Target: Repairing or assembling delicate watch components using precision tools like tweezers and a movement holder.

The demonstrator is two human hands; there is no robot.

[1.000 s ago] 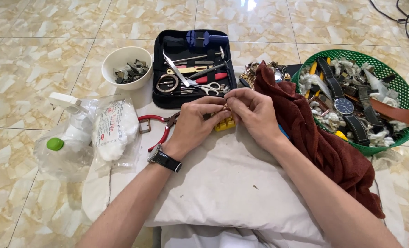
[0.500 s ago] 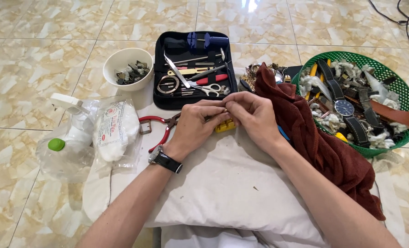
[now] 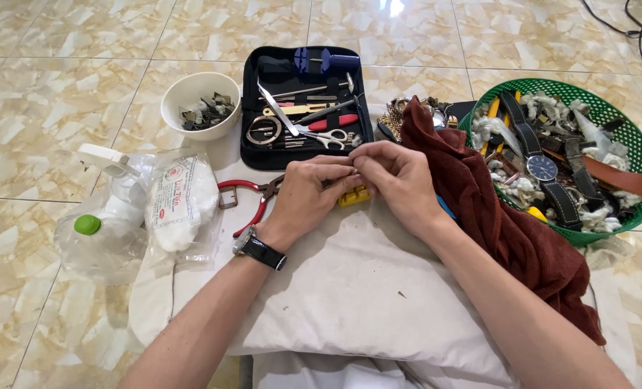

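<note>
My left hand, with a black wristwatch on its wrist, and my right hand meet fingertip to fingertip above a small yellow block on a white pillow. Both pinch something tiny between the fingers; what it is stays hidden. Red-handled pliers lie just left of my left hand. An open black tool case with tweezers, scissors and screwdrivers lies right behind the hands.
A white bowl of small metal parts stands at the back left. A plastic bag with bottles and a white packet lies at the left. A dark red towel and a green basket of watches and straps sit at the right.
Both hands have stayed together over the yellow block, with only slight finger shifts.
</note>
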